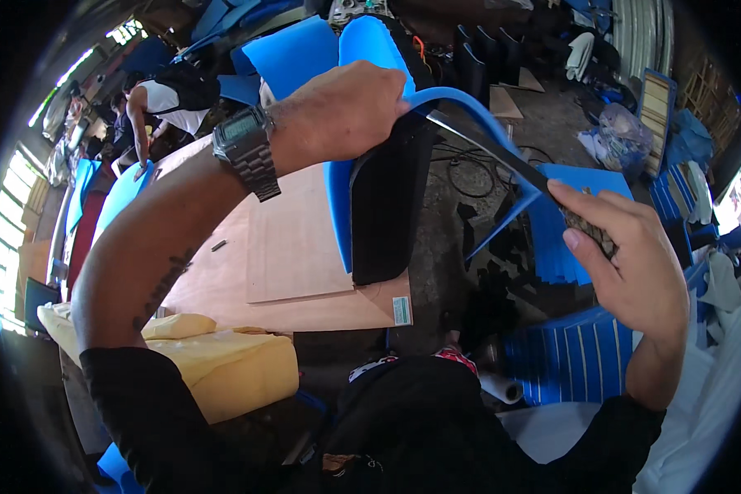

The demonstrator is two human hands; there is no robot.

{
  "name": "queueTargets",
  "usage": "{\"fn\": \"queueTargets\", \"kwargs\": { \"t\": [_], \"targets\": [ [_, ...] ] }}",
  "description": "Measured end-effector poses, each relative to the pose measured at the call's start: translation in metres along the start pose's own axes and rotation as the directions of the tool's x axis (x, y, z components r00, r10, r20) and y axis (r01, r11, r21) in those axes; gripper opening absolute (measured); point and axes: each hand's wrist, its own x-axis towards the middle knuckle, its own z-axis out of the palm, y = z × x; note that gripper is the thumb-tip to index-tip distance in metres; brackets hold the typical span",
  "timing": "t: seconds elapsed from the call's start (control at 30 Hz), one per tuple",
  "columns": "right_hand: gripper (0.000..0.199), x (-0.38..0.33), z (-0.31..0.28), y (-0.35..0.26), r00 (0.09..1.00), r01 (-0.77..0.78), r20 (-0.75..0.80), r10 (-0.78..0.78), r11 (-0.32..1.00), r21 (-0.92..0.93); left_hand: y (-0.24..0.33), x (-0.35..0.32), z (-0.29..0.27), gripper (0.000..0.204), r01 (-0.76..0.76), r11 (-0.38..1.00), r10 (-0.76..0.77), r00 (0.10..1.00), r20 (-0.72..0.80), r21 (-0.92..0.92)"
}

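Note:
My left hand (346, 111) is closed in a pinch on the end of a blue foam strip (479, 114). The strip curves away to the right and hangs down beside the knife. In my right hand (634, 255) is a long knife (506, 158) with a wrapped handle. Its blade points up and left, its tip close to the left hand's fingers and the strip. Below the left hand a black panel (391, 218) stands upright on plywood, with blue foam (337, 222) along its left side. More blue foam (372, 43) shows at its top, behind the hand.
The panel stands on a plywood table (362, 317). A yellow foam block (243, 370) lies at the near left. Blue sheets (568, 230) and a blue striped stack (572, 354) are at the right. Another person (173, 99) bends over work at the far left. Cables (469, 177) lie on the floor.

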Motion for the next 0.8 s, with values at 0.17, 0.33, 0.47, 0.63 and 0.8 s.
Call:
{"fn": "queueTargets", "kwargs": {
  "t": [0.17,0.33,0.47,0.63,0.8],
  "targets": [
    [0.03,0.021,0.022,-0.006,0.986,0.135,-0.093,-0.141,0.989,-0.064,-0.006,-0.005,0.009,0.026,-0.035,0.999,0.032,0.995,-0.093,-0.028],
    [0.034,0.027,0.029,-0.012,0.999,0.03,-0.012,-0.031,0.996,-0.082,-0.01,-0.003,0.019,0.026,-0.069,0.992,0.055,0.99,-0.134,-0.104],
    [0.036,-0.018,0.014,-0.022,0.994,0.101,-0.023,-0.104,0.987,-0.122,-0.007,-0.013,0.015,0.025,-0.025,0.994,0.013,0.994,-0.106,-0.105],
    [0.032,0.021,0.03,-0.014,0.979,0.19,-0.054,-0.198,0.974,-0.121,-0.01,-0.005,0.012,0.024,-0.124,0.99,0.114,0.984,-0.139,-0.065],
    [0.034,-0.007,0.034,-0.032,0.99,0.124,-0.044,-0.132,0.982,-0.142,-0.017,-0.012,0.015,0.023,-0.128,0.988,0.113,0.982,-0.148,-0.09]
  ]
}}
